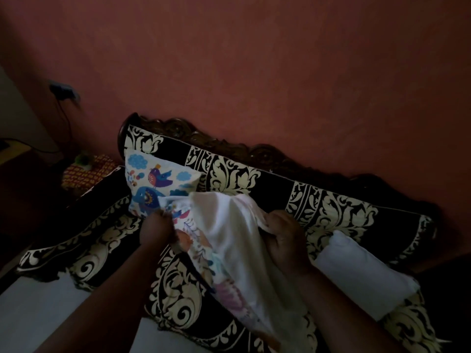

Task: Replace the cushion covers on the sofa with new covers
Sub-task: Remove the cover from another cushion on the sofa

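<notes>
- Both my forearms reach forward, holding the floral cover over the sofa seat; I judge it is spread so the white cushion inside can slide.
- My left hand is clenched on the cover's left edge; my right hand pinches the bunched right side.
- Right of them lies a bare white cushion.
- Farther back, a bird-print cushion leans on the backrest, seemingly finished.

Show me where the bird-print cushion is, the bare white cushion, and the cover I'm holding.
bird-print cushion (158, 177): head view, on its printed front.
bare white cushion (356, 273): head view, mid-surface.
cover (229, 240): head view, on its white inner side.
</notes>
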A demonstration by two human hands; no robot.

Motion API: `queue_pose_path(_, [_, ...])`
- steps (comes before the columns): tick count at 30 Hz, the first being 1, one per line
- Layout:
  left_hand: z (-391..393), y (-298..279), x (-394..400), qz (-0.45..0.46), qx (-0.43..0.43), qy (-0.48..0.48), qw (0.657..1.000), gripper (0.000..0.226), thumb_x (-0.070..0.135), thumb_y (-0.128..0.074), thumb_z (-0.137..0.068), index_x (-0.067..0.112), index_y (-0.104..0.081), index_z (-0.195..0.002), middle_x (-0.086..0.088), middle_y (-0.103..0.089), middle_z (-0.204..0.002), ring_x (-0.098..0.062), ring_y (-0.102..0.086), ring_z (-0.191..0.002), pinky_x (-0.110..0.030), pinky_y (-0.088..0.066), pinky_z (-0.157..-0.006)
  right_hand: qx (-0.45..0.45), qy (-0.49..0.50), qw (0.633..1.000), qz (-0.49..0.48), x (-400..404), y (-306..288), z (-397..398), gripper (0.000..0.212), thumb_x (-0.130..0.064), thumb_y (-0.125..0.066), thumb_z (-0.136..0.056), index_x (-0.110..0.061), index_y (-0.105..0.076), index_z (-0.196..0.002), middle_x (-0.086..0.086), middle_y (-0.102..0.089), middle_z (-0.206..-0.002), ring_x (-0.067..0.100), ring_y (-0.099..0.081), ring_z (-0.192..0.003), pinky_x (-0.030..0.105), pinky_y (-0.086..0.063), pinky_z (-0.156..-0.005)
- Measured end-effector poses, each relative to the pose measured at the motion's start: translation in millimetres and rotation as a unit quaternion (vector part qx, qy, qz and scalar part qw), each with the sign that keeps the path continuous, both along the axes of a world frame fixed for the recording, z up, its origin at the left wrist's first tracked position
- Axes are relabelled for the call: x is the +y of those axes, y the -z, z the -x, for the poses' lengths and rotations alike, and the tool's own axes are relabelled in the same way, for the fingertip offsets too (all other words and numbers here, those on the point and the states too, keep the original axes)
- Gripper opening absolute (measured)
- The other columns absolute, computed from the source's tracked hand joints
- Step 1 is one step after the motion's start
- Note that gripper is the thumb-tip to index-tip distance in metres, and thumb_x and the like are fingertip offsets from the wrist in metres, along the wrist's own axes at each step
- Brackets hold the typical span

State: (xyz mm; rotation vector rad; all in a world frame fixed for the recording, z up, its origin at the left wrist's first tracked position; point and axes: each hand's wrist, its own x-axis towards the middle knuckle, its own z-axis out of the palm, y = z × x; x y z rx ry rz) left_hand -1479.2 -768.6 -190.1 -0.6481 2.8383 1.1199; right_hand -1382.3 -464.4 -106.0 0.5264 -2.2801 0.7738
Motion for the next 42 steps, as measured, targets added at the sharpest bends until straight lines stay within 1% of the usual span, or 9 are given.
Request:
queue_pose_path(6, [14.5,73.4,-53.2,-0.001,-0.046,-0.043,0.998,0.035,0.058,-0.060,-0.080,0.026,-0.069,-0.088,-0.002,-0.075,-0.088,-0.025,-0.071,-0.075,-0.043,-0.061,-0.076,-0.014,0.062,0.997,0.042,31.0,-5.0,-6.2,0.014,-0.012,-0.053,-0.088,-0.009,-0.050,-0.075,0.003,-0.048,-0.070,0.014,-0.042,-0.066,0.029,-0.026,-0.058])
queue_pose_path(12, [-2.3,30.5,-36.5,0.054,-0.052,-0.055,0.996,0.020,0.030,-0.064,-0.090,0.013,-0.067,-0.100,-0.015,-0.071,-0.104,-0.036,-0.069,-0.092,-0.039,-0.053,-0.073,-0.056,0.111,0.984,0.129,39.5,-4.0,-11.4,0.037,-0.040,-0.061,-0.095,-0.022,-0.041,-0.070,-0.008,-0.043,-0.062,0.011,-0.044,-0.058,0.029,-0.036,-0.055])
queue_pose_path(16, [6.8,-2.4,3.2,-0.028,0.021,-0.053,0.998,0.052,0.057,-0.052,-0.095,0.019,-0.053,-0.130,-0.015,-0.058,-0.131,-0.036,-0.059,-0.116,-0.053,-0.050,-0.094,-0.095,0.142,0.968,0.183,46.2,-8.4,-2.2,0.046,-0.044,-0.062,-0.096,-0.012,-0.046,-0.068,0.002,-0.049,-0.060,0.021,-0.050,-0.058,0.043,-0.043,-0.056])
queue_pose_path(21, [-10.6,-70.0,98.9,-0.233,0.148,0.172,0.946,0.076,0.079,-0.045,-0.087,0.031,-0.045,-0.145,-0.001,-0.050,-0.147,-0.019,-0.052,-0.128,-0.045,-0.050,-0.101,-0.111,0.131,0.972,0.160,32.0,-7.2,8.4,0.033,-0.034,-0.068,-0.096,-0.027,-0.046,-0.073,-0.009,-0.048,-0.063,0.010,-0.048,-0.061,0.031,-0.039,-0.057])
queue_pose_path(26, [-20.8,-70.2,138.0,0.007,0.203,0.239,0.950,0.054,0.062,-0.042,-0.099,0.023,-0.055,-0.134,-0.005,-0.061,-0.128,-0.024,-0.056,-0.116,-0.040,-0.046,-0.095,-0.107,0.123,0.980,0.115,21.7,3.4,11.2,0.024,-0.025,-0.067,-0.092,-0.028,-0.047,-0.079,-0.011,-0.045,-0.070,0.012,-0.045,-0.065,0.027,-0.028,-0.058])
queue_pose_path(29, [-15.3,-66.0,128.2,0.014,0.209,0.190,0.959,0.036,0.053,-0.039,-0.104,0.023,-0.059,-0.109,0.001,-0.066,-0.096,-0.021,-0.063,-0.088,-0.036,-0.048,-0.070,-0.074,0.120,0.983,0.119,26.0,-5.4,2.5,0.029,-0.035,-0.061,-0.095,-0.016,-0.049,-0.076,-0.004,-0.048,-0.068,0.015,-0.046,-0.064,0.031,-0.032,-0.055])
queue_pose_path(32, [-11.5,-50.7,107.3,0.033,0.152,0.161,0.975,0.026,0.045,-0.038,-0.107,0.027,-0.057,-0.110,0.008,-0.058,-0.085,-0.022,-0.065,-0.085,-0.032,-0.038,-0.066,-0.043,0.123,0.983,0.132,34.6,-17.1,-6.9,0.028,-0.031,-0.063,-0.094,-0.018,-0.048,-0.074,-0.002,-0.049,-0.067,0.011,-0.044,-0.064,0.027,-0.034,-0.058])
queue_pose_path(38, [-9.7,-45.9,102.4,0.021,0.126,0.152,0.980,0.026,0.045,-0.047,-0.104,0.026,-0.052,-0.121,-0.008,-0.064,-0.119,-0.027,-0.061,-0.105,-0.039,-0.045,-0.081,-0.066,0.113,0.984,0.121,32.1,-16.1,-10.6,0.041,-0.037,-0.064,-0.094,-0.015,-0.041,-0.068,-0.004,-0.043,-0.063,0.008,-0.041,-0.060,0.016,-0.031,-0.059])
queue_pose_path(42, [-43.4,-83.3,125.0,0.011,0.326,0.211,0.921,0.054,0.054,-0.059,-0.094,0.020,-0.048,-0.135,-0.007,-0.048,-0.139,-0.024,-0.044,-0.129,-0.042,-0.037,-0.105,-0.092,0.138,0.973,0.162,34.8,-16.8,-0.8,0.043,-0.038,-0.068,-0.095,-0.024,-0.036,-0.068,-0.008,-0.039,-0.059,0.002,-0.039,-0.056,0.028,-0.035,-0.054])
